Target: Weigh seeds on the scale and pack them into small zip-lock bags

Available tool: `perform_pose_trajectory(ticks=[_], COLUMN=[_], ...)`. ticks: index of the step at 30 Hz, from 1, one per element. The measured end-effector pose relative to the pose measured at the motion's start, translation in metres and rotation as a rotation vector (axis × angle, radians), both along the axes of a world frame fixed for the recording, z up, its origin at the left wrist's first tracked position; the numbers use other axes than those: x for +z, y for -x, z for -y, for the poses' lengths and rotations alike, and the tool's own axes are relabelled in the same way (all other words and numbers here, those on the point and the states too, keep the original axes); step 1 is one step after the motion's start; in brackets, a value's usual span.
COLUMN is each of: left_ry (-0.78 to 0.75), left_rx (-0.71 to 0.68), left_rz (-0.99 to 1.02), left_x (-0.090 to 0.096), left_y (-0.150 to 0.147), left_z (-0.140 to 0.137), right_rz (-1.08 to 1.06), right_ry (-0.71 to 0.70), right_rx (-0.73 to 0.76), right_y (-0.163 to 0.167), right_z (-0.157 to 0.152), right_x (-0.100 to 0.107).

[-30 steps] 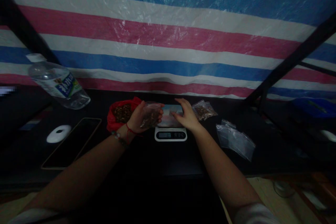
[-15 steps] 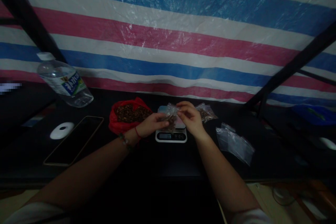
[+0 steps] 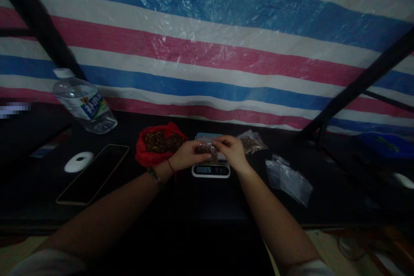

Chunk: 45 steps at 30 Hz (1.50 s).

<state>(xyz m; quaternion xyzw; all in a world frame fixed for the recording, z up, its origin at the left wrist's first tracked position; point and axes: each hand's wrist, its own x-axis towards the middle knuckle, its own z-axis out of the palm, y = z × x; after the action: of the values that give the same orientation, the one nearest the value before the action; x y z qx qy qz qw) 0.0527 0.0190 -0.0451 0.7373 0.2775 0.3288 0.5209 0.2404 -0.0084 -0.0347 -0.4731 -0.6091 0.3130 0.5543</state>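
A striped plastic sheet [image 3: 207, 58] hung behind a dark tabletop [image 3: 220, 198] in dim light. Over the scale [image 3: 210, 175], at the middle, the person held a small bag [image 3: 211, 150] of brown pieces; whether its underside touched the platform could not be told. The left hand [image 3: 186, 154] gripped the bag from its left side, thumb across the front. The right hand [image 3: 233, 150] met it from the right, thumb and forefinger narrowed together at the upper edge. The bag lay directly between the two sets of fingers, neither hand clearly nearer; its upper edge seemed to run crosswise, but the hands covered too much to settle its long axis.

A red bag [image 3: 142, 155] of brown pieces sat just beyond the left hand, limiting room that way. Filled bags [image 3: 252, 142] lay just right of the scale, and flat clear bags [image 3: 289, 181] farther right and nearer the front. Toward the person, a stretch of tabletop separated the scale from the front edge.
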Motion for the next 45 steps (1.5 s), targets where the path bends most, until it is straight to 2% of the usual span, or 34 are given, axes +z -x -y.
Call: perform_pose_trajectory(ticks=[5,11,17,25,31,45], left_ry=[-0.029,-0.052,-0.03,-0.046,-0.117,-0.229], left_rx=[0.073,0.338,0.313,0.376,0.425,0.309], left_rz=[0.003,0.067,0.088,0.074,0.036,0.108], left_x=[0.002,0.009,0.009,0.002,0.006,0.01], left_y=[0.001,0.005,0.006,0.007,0.007,0.005], left_z=[-0.002,-0.005,-0.008,-0.013,-0.012,-0.001], right_rz=[0.022,0.092,0.067,0.049,0.04,0.099], right_ry=[-0.043,-0.04,-0.062,-0.081,-0.103,-0.152], right_rx=[-0.018,-0.03,-0.069,-0.149,-0.171,-0.07], right_y=[0.004,0.01,0.007,0.009,0.011,0.017], right_z=[0.003,0.006,0.004,0.005,0.004,0.013], right_x=[0.0,0.001,0.0,-0.001,-0.005,0.003])
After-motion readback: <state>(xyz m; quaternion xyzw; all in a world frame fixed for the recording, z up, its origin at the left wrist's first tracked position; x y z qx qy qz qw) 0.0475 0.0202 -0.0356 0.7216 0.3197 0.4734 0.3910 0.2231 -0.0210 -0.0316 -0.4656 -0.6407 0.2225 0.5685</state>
